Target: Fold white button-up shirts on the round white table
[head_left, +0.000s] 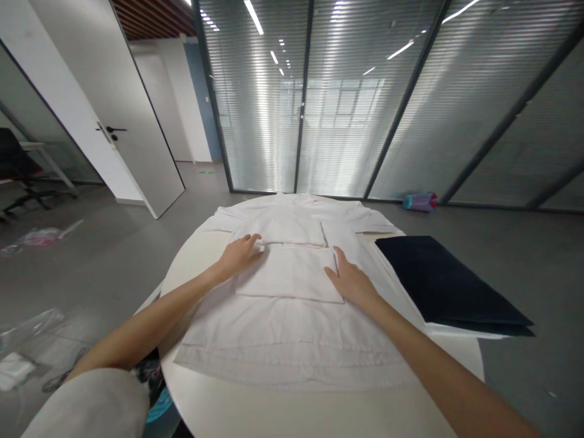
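Arms reach forward over the round white table (214,401); left hand (239,254) and right hand (351,281) lie open, palms down, flanking the folded white cloth (292,274) atop a spread white garment (292,340).

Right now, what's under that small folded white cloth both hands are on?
The folded white cloth lies on a spread white garment, which covers the round white table. Left hand and right hand press its edges. Anything beneath it is hidden.

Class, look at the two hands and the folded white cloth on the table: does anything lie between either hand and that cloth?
Nothing visible does. The left hand rests flat at the upper left corner of the folded white cloth, and the right hand lies flat against its right edge. The dark folded fabric sits apart, further right.
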Demonstrator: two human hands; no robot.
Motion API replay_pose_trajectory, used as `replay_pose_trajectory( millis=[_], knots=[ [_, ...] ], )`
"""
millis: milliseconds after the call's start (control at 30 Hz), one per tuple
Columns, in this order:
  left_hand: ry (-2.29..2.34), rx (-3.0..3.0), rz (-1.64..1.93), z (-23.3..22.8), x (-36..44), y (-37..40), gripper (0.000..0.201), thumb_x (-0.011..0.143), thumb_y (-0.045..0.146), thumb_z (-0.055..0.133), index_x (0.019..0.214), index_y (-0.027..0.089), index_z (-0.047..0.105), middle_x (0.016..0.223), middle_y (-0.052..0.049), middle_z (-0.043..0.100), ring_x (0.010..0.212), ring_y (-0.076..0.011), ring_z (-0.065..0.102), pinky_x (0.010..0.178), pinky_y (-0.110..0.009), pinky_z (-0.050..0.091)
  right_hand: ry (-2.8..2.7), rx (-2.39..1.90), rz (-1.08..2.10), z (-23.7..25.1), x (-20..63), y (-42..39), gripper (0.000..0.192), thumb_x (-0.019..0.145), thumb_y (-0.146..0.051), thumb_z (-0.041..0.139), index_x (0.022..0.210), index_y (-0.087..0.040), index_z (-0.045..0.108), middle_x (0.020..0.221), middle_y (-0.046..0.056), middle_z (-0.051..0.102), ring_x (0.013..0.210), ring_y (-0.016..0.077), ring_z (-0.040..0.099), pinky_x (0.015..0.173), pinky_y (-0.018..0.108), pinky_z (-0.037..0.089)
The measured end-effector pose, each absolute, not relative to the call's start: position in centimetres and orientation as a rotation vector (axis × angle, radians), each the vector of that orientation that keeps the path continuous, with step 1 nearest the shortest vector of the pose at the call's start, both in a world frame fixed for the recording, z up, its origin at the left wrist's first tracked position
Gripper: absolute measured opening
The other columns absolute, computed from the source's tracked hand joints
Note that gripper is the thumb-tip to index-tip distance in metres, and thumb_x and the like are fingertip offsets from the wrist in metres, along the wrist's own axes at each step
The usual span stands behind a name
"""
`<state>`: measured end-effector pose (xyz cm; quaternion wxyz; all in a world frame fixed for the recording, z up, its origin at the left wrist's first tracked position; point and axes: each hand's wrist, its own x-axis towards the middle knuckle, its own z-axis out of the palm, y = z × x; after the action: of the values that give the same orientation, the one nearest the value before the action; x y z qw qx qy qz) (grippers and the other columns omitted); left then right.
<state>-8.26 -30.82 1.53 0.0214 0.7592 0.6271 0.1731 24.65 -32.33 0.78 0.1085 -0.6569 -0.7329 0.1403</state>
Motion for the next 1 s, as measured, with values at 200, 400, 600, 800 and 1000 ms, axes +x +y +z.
replay_pose_trajectory(
  millis=[200,400,600,800,1000],
  knots=[
    [1.515,1.661,0.478,1.6,-12.3,-35.2,0.063,0.085,0.051,0.063,0.135,0.024,0.037,0.064,0.006,0.058,0.053,-0.0131,0.053,0.051,-0.023,0.038,-2.051,-1.811,0.598,-0.6,25.9,-33.0,0.061,0.094,-0.037,0.045,0.151,-0.017,0.033,0.094,0.01,0.071,0.086,0.0271,0.067,0.074,0.034,0.045],
    [1.269,1.586,0.535,1.1,-13.2,-37.3,0.086,0.073,0.044,0.076,0.146,0.025,0.035,0.068,0.006,0.059,0.057,-0.0122,0.056,0.055,-0.024,0.042,-2.076,-1.824,0.611,-0.6,26.0,-33.2,0.06,0.092,-0.033,0.05,0.15,-0.022,0.037,0.09,0.008,0.071,0.082,0.0253,0.067,0.073,0.033,0.043],
    [1.547,2.045,0.617,2.6,-12.3,-35.5,0.046,0.078,0.046,0.071,0.118,0.024,0.068,0.083,-0.004,0.065,0.064,-0.016,0.061,0.064,-0.03,0.051,-2.236,-1.791,0.266,1.8,25.0,-33.0,0.049,0.093,-0.033,0.052,0.14,-0.021,0.053,0.112,0.015,0.065,0.103,0.0306,0.061,0.085,0.039,0.046],
    [1.468,2.588,0.849,3.6,-5.8,-29.0,0.043,0.097,0.044,0.049,0.133,0.023,0.06,0.147,-0.012,0.051,0.141,-0.0286,0.042,0.116,-0.046,0.032,-2.361,-1.45,0.079,2.8,19.9,-28.0,0.051,0.101,-0.042,0.041,0.146,-0.021,0.049,0.157,0.014,0.036,0.146,0.0338,0.028,0.115,0.051,0.026],
    [1.465,2.496,0.492,-1.7,-6.1,-25.0,0.061,0.097,0.049,0.047,0.148,0.017,0.045,0.157,-0.017,0.038,0.147,-0.0318,0.032,0.119,-0.049,0.025,-2.56,-1.55,0.186,-1.1,19.4,-25.0,0.07,0.099,-0.059,0.034,0.157,-0.02,0.029,0.163,0.013,0.024,0.151,0.0291,0.02,0.121,0.048,0.017]
  ],
)
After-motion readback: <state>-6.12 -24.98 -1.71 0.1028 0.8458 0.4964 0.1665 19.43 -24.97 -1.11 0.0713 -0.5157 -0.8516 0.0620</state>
